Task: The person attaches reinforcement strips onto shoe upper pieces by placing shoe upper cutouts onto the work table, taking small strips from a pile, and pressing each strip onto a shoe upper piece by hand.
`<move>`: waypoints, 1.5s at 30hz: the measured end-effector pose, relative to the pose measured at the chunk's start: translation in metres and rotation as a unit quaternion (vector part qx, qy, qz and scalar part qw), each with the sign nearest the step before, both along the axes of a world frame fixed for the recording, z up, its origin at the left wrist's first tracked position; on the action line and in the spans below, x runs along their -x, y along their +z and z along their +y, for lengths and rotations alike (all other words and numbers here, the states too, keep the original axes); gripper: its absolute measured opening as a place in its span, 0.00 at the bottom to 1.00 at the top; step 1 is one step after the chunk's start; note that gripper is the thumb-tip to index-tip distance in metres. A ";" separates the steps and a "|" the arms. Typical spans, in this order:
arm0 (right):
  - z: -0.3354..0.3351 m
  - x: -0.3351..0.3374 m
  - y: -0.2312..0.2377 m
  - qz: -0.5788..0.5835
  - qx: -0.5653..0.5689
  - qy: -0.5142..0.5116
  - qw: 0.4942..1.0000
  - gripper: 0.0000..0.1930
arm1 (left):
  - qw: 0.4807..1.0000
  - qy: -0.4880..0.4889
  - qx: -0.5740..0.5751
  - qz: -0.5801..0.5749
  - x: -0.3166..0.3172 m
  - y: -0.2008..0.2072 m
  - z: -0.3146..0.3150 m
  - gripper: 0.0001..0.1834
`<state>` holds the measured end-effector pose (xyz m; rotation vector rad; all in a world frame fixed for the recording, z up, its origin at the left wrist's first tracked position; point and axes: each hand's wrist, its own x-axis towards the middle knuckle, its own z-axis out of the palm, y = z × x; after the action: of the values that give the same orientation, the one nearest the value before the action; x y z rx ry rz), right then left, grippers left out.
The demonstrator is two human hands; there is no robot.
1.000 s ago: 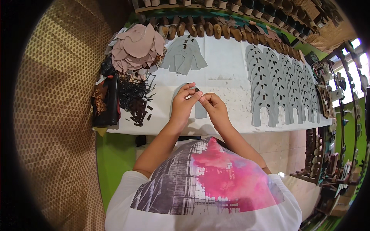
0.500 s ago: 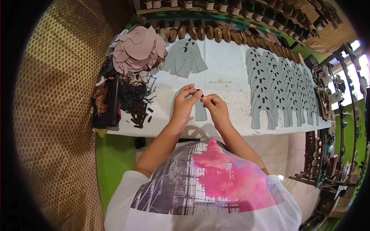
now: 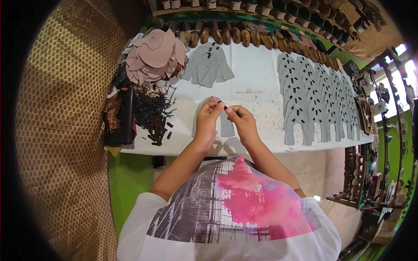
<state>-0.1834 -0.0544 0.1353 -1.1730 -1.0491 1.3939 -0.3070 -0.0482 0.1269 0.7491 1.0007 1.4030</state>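
Over the front middle of the white-covered table, my left hand (image 3: 207,121) and my right hand (image 3: 244,125) meet at the fingertips. Pinched between the thumbs and fingers of both is a small dark brown oblong piece (image 3: 223,105). Beneath them lies a grey U-shaped cut piece (image 3: 227,128), its upper part partly hidden by my hands. Left of my hands is a loose heap of similar dark brown oblong pieces (image 3: 156,126). Behind my hands, overlapping grey cut pieces (image 3: 204,73) lie with a few dark pieces on top.
Rows of overlapping grey pieces (image 3: 297,129) dotted with dark ones cover the table's right side. At left are pink cut pieces (image 3: 153,54), tangled black strips (image 3: 148,104) and a black box-like thing (image 3: 127,115). Brown shoe-shaped forms (image 3: 246,38) line the back edge.
My left fingers have curled in a little, and both hands stay close together on the small brown piece. The grey pieces on the table look unmoved.
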 end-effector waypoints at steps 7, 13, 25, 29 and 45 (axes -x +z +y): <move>0.010 -0.004 0.003 -0.074 -0.007 -0.005 0.997 0.11 | 0.999 -0.010 -0.020 0.049 0.008 0.000 -0.001 0.09; 0.014 -0.010 -0.002 -0.149 -0.012 0.001 0.989 0.12 | 0.993 -0.072 0.024 0.086 0.026 -0.011 0.002 0.13; 0.019 -0.014 -0.032 -0.281 -0.131 0.069 0.948 0.10 | 0.882 -0.153 -0.096 0.435 0.063 -0.021 0.016 0.10; 0.020 -0.026 -0.065 -0.325 -0.063 0.079 0.940 0.10 | 0.894 -0.116 0.043 0.430 0.069 -0.048 0.023 0.10; 0.001 -0.038 -0.097 -0.407 -0.214 0.004 0.888 0.07 | 0.853 -0.008 0.055 0.519 0.068 -0.099 0.040 0.09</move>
<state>-0.1457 -0.0531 0.0387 -1.4284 -1.8303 0.5747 -0.3749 -0.0080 0.0276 1.4799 1.8659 0.8453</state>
